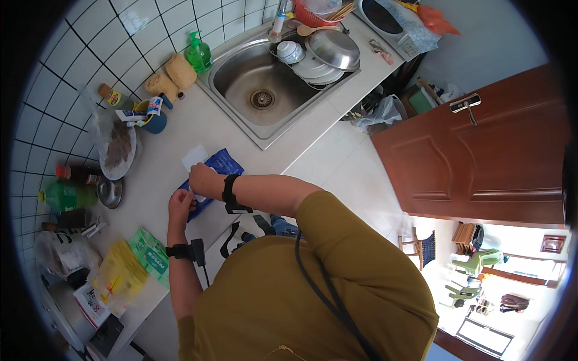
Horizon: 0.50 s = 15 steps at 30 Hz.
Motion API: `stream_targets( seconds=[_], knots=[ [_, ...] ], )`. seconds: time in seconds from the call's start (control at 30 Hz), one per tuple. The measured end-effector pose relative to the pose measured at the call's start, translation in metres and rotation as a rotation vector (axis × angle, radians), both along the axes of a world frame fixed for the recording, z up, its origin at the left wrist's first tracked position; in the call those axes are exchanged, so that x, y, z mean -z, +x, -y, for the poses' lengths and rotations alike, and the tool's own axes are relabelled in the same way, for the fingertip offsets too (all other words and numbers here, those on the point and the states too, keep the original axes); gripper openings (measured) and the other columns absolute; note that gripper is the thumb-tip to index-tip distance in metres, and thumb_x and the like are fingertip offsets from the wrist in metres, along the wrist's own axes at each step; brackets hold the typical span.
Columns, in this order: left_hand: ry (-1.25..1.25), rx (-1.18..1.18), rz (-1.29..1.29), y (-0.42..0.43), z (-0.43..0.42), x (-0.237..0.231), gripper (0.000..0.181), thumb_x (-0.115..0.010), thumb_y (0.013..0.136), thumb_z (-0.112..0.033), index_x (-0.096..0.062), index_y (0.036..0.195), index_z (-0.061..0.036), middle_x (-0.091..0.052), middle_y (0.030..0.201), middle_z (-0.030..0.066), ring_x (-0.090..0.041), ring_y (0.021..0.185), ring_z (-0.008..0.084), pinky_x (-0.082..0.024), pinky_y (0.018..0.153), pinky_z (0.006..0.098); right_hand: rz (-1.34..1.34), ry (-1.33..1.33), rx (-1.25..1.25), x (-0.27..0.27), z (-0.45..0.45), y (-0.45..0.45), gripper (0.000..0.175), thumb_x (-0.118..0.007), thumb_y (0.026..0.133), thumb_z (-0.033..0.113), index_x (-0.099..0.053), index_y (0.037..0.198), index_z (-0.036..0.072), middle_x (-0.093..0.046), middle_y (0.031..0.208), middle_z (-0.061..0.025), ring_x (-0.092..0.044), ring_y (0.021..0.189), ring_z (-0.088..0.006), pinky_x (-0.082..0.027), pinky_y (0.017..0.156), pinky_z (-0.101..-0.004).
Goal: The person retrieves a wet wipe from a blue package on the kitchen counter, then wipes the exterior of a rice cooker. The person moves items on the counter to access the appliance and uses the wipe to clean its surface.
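A blue soft packet, apparently of wet wipes, lies on the pale countertop, its white flap raised at the wall side. Across the packet's middle, my right hand is curled with its fingertips hidden from view. My left hand is beside the packet's near-left end, with bent fingers close to or touching it. A bit of white shows on the packet between the two hands; whether it is a wipe or the packet's label I cannot tell. Both wrists wear black straps.
Beyond the packet is a steel sink with a rack of plates and a metal bowl. Bottles, a toothbrush cup and a bagged dish line the tiled wall. Bags stand left. A brown door stands right.
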<state>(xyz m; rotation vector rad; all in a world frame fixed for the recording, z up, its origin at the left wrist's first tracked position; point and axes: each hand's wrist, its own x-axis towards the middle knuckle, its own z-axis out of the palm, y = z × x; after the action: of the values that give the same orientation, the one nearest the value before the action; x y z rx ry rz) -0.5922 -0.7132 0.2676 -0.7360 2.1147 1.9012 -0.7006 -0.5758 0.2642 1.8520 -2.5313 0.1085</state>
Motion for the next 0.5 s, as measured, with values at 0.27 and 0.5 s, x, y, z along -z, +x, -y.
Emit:
stream_targets(
  seconds=[0.27,0.5],
  knots=[
    [-0.019,-0.019,0.002,-0.0001,-0.0021,-0.0024,0.016,-0.060,0.093,-0.023,-0.057,0.089,-0.0076,-0.061,0.078,0.0007,-0.058,0.068,0.0093,-0.046,0.061,0.0222,0.050,-0.075,-0.008,0.0078,0.0001,-0.0038,0.011,-0.064,0.074,0.018,-0.071,0.072,0.010,-0.067,0.080,-0.0083,-0.061,0.084,-0.0259,-0.045,0.071,-0.0361],
    [0.012,-0.056,0.003,0.0031,-0.0014,0.0003,0.015,-0.061,0.092,-0.023,-0.057,0.090,-0.0078,-0.062,0.079,0.0008,-0.058,0.068,0.0092,-0.047,0.061,0.0221,0.027,-0.131,0.006,0.0068,-0.0015,-0.0049,0.010,-0.065,0.072,0.018,-0.070,0.070,0.010,-0.067,0.079,-0.0073,-0.061,0.083,-0.0254,-0.046,0.072,-0.0366]
  ],
)
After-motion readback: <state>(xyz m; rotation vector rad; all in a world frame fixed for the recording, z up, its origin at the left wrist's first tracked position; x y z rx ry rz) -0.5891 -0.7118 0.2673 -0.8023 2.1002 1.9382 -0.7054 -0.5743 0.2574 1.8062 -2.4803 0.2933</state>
